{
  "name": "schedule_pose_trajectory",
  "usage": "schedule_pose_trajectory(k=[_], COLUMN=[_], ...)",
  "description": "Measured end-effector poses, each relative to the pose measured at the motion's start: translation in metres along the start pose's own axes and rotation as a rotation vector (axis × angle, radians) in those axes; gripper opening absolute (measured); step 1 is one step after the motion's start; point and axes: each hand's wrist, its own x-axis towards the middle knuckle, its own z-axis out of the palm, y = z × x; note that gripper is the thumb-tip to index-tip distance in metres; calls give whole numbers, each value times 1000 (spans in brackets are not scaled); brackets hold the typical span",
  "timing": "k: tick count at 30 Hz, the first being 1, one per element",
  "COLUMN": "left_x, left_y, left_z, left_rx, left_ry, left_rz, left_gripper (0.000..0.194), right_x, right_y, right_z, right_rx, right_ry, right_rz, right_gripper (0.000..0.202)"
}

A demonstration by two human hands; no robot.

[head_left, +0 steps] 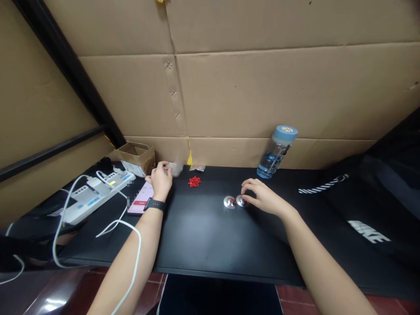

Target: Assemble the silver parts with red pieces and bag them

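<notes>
- A white cable [139, 245] loops across the view of the person's left forearm; the black table [197, 240] stretches beyond.
- At the right lies a black bag [377, 197] with white lettering and a striped strap [323, 186].
- At the left, a power strip [95, 199] with plugs sits beside a lit phone [141, 199], partly hidden by the left hand [161, 179] and its dark watch [154, 204].
- Mid-table, two small, round, shiny silver dishes sit side by side: the left dish [229, 202] shows a red patch, the right dish [241, 201] is partly covered.
- The right hand [262, 195] bends its fingers at that dish's rim; whether they pinch it cannot be told.
- Farther back lies a loose heap of red, wire-like pieces [194, 181].
- The left hand's half-curled fingers are at a translucent container [176, 169]; its hold is unclear.
- Behind stand a small packet [197, 168], an open carton [139, 157], a blue-lidded bottle [277, 151] and the cardboard wall [246, 96].
</notes>
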Motion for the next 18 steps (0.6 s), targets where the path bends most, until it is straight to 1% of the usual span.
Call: schedule_pose_trajectory(k=[6,8,10,15,18], left_x=[9,13,16,21,18], left_y=[-6,-9,-12,-20,-22], left_z=[-9,-12,-14,-10,-2], left_rx=[-93,-142,-214,-452,-444], left_ry=[107,156,174,85,55], left_rz=[-96,-114,-112,-42,1], left_gripper=[31,34,36,37,33], right_x=[0,0,0,-1,0], right_y=[1,2,2,2,3], right_z=[-1,-1,-2,-2,-1], right_rx=[2,0,-2,0,-8], right_ry=[2,2,3,3,-6], right_rz=[7,11,16,15,11], right_gripper=[14,13,13,14,14])
